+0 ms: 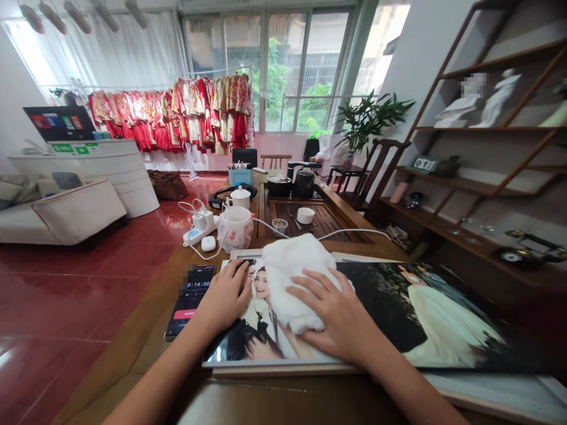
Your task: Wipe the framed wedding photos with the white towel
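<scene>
Loosely spread, the right hand (334, 313) lies over a white cloth (287, 268) on the left photo panel (234, 348); the left hand (227, 292), fingers slightly bent and grasping nothing, rests at the panel's left side. Farther off, clear plastic wraps a white cup (235, 221), a clear dish (280, 226) holds small pieces, and a blue box (240, 176) holds pen-like items.

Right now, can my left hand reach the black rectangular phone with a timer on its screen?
Probably yes: your left hand rests palm down on the glossy portrait photo, and the black phone lies just to its left on the brown wooden table, with nothing seen between them.
</scene>
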Demonstrator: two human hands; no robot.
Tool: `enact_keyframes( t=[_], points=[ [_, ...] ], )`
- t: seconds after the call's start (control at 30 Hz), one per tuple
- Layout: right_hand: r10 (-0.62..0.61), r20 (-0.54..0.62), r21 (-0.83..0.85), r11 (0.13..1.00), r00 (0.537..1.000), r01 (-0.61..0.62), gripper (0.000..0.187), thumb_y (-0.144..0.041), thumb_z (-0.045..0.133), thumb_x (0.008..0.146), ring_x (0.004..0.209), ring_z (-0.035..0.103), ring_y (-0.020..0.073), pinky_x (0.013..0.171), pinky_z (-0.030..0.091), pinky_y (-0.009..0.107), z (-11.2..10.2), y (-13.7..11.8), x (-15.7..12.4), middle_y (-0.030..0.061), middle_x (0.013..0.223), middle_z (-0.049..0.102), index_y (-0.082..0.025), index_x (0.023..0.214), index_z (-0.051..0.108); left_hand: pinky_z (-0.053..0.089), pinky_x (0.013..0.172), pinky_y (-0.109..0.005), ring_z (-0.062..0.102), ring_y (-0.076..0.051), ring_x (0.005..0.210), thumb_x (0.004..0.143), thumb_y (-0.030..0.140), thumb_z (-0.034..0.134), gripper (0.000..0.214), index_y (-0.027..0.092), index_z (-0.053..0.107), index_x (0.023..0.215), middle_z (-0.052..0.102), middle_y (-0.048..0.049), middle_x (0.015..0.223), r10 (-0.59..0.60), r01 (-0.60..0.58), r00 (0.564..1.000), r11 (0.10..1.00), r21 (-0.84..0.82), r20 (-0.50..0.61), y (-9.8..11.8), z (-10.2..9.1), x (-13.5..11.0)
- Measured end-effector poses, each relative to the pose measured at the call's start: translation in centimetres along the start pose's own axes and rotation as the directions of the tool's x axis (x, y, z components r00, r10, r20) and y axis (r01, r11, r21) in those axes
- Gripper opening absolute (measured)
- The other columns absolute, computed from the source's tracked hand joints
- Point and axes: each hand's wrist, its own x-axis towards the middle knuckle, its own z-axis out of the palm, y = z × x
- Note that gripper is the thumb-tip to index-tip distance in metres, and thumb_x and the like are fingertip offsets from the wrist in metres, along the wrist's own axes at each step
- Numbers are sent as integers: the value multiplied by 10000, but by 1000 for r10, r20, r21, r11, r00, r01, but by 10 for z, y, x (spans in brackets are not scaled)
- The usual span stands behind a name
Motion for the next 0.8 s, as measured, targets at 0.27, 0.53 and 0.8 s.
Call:
enact_keyframes(
  t=[0.27,0.53,0.8],
  points=[
    [-85,10,20,996,996,85,564,-438,568,806,1342,354,323,1093,46,595,2,-7,-2,38,1406,523,-313,1349,480,351,1101,-441,420,-266,1335,996,361,365,431,168,477,1365,451,-111,1448,14,-14,1000,1000,5,-12,-1,0,0],
    [-77,19,47,996,997,76,563,-454,585,785,1330,376,309,1095,77,569,-1,-8,-1,35,1405,524,-330,1326,499,376,1082,-421,444,-259,1311,991,353,372,425,178,478,1364,464,-107,1431,5,-5,1000,1000,-13,-6,0,0,0],
    [45,-29,-19,999,999,-45,520,-409,576,803,1311,390,334,1075,110,612,4,-1,0,45,1373,552,-303,1309,525,345,1105,-441,415,-268,1337,994,364,358,447,165,467,1380,450,-108,1453,1,-1,1000,1000,5,-2,0,0,0]
  ],
)
